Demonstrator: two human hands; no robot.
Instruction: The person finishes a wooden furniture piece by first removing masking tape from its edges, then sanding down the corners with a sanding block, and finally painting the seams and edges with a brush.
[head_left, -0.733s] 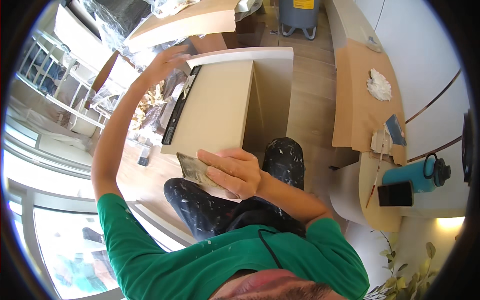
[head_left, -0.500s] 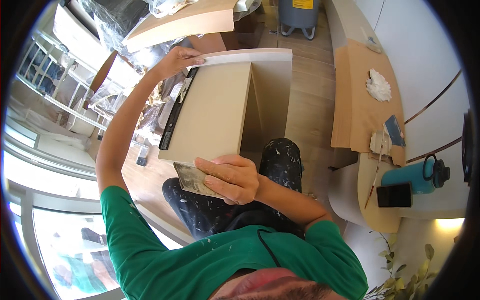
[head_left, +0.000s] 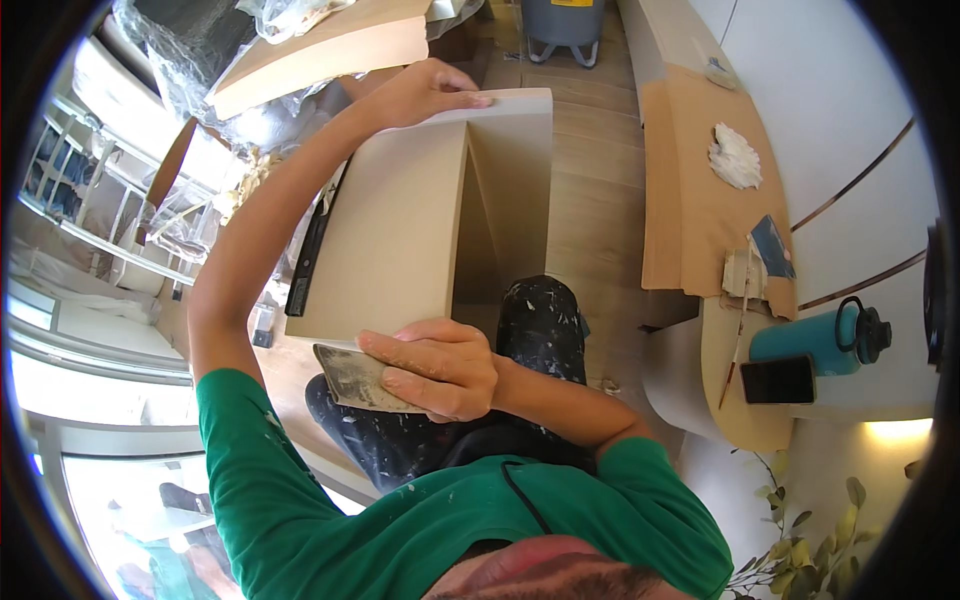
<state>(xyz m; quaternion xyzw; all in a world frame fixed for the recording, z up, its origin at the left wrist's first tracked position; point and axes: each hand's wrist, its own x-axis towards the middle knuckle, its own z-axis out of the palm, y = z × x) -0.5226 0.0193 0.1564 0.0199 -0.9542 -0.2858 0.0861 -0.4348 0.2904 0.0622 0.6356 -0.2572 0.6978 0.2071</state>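
Right hand (head_left: 445, 370) grips a dusty block (head_left: 358, 378) just beside the near edge of the beige box (head_left: 390, 230); left hand (head_left: 428, 95), now farther right along the white far panel (head_left: 522, 101), touches its edge, clasp unclear, probably steadying the box nearer its middle.

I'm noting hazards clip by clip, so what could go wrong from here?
The sanding block, held in the right hand close to the drawer box's near end, could slip and nick that edge. The left hand touches the white panel's far edge; if that grip is light, the panel might shift. The bare left forearm passes over the black slide rail, so skin could catch on it.
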